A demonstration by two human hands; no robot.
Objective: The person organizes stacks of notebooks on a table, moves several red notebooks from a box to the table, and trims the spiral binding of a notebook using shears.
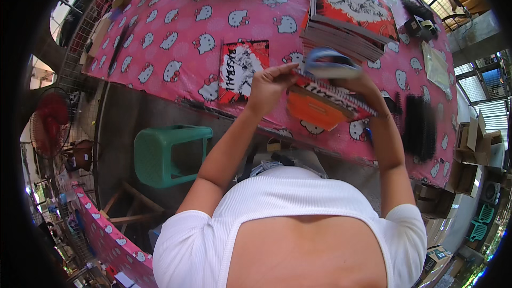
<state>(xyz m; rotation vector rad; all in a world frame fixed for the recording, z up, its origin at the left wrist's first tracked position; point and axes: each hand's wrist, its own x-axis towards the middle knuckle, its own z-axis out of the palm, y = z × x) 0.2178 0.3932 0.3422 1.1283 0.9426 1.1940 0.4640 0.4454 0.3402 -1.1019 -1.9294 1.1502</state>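
Note:
A spiral-bound notebook (349, 100) with a red, black and white cover is tilted above the near table edge, blurred by motion. My left hand (270, 86) pinches near its left end, fingers closed together. At its right side my right hand (364, 86) grips it, partly hidden. A blurred blue, ring-like thing (332, 63) with a pale lower edge is against the right hand's fingers; its kind is unclear. Below the notebook shows an orange panel (316, 108). A similar red notebook (244, 70) lies flat left of my left hand. Behind my right hand stands a stack of such notebooks (352, 13).
The table (160, 32) has a pink patterned cover. At its right are black binding coils (420, 128), a tape dispenser (421, 26) and a clear plastic packet (436, 66). A green stool (170, 154) stands by the near edge, left of me. Cardboard boxes (472, 144) are at far right.

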